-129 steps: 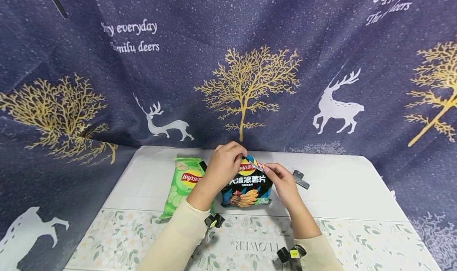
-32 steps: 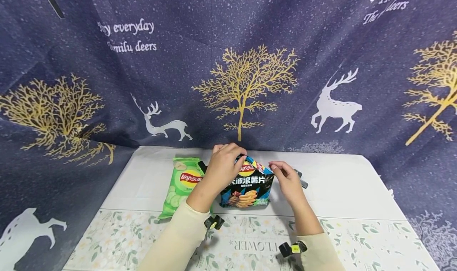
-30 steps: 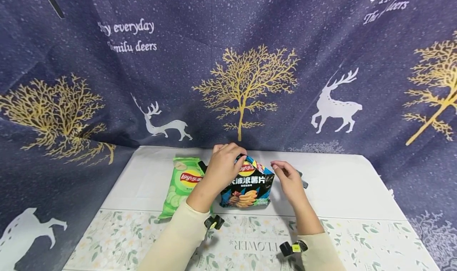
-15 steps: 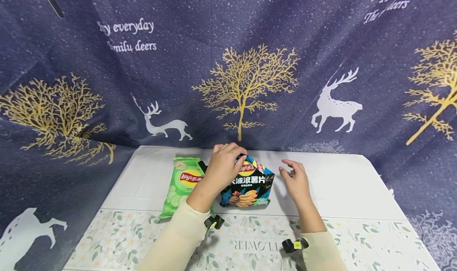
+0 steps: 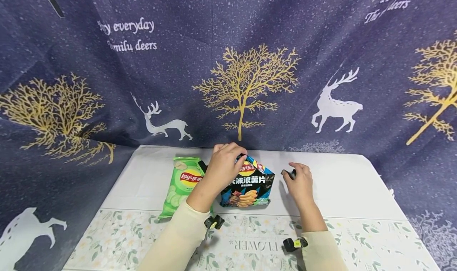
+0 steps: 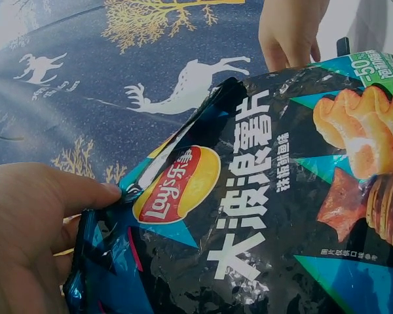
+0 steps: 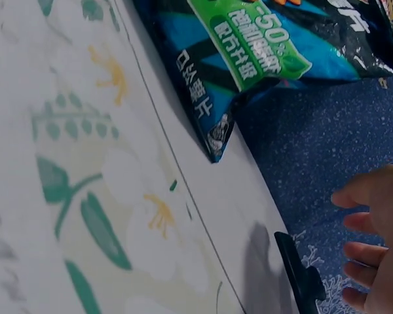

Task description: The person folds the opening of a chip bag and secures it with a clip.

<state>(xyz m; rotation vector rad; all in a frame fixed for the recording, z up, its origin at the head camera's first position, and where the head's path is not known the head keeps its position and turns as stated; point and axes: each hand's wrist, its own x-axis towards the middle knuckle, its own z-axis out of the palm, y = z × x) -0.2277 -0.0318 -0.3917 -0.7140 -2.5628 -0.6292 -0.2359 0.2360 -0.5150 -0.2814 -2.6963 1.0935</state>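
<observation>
My left hand [image 5: 225, 166] pinches the folded top edge of a black Lay's chip bag [image 5: 246, 191] that stands upright on the table. In the left wrist view, thumb and fingers grip the bag's [image 6: 262, 196] blue top corner; its mouth is folded over at a slant. To the right of the bag, my right hand [image 5: 300, 185] holds a black clip [image 5: 288, 173] between thumb and fingers in the head view. The right wrist view instead shows the clip [image 7: 302, 275] beside spread fingertips. The lower part of the clip is cut off there.
A green Lay's chip bag [image 5: 182, 183] lies on the left, partly behind the left forearm. A small black piece [image 5: 202, 166] shows between it and the left hand. Behind the white table [image 5: 342, 183] hangs a dark blue cloth [image 5: 178, 84] with deer and trees.
My right hand let go of the black bag's folded edge and moved right to the clip. The clip now sits further left, at the fingertips. The left hand keeps its grip.
</observation>
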